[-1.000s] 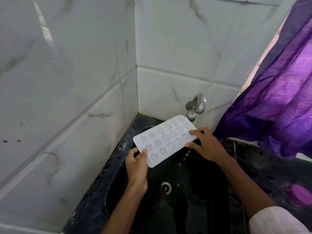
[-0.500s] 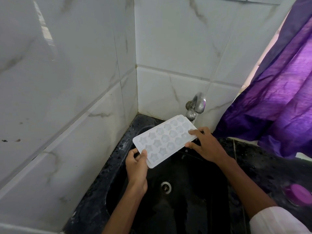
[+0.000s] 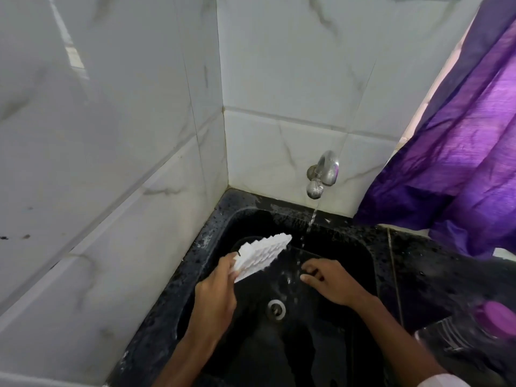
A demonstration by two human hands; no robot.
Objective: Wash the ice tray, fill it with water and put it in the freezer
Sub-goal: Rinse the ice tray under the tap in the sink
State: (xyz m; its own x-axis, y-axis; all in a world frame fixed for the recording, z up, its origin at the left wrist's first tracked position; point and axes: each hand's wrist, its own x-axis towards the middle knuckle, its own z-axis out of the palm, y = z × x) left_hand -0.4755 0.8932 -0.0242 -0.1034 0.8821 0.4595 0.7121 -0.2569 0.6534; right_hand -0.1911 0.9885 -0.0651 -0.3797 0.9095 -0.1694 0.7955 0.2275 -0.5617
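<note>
The white ice tray (image 3: 261, 254) is turned on its side over the black sink (image 3: 360, 255), its moulded underside facing me. My left hand (image 3: 216, 291) grips the tray's near end. My right hand (image 3: 331, 280) is off the tray, held low over the basin with fingers loosely bent and nothing in them. Water runs in a thin stream from the steel tap (image 3: 321, 174) and falls between the tray and my right hand. The freezer is out of view.
White marble-look tiles close the corner on the left and behind. A purple curtain (image 3: 458, 152) hangs at the right. A clear bottle with a purple cap (image 3: 494, 317) lies on the wet black counter. The drain (image 3: 276, 308) sits mid-basin.
The tray has dropped away from the tap and tipped from flat onto its side. My right hand has let go of it and moved down into the basin.
</note>
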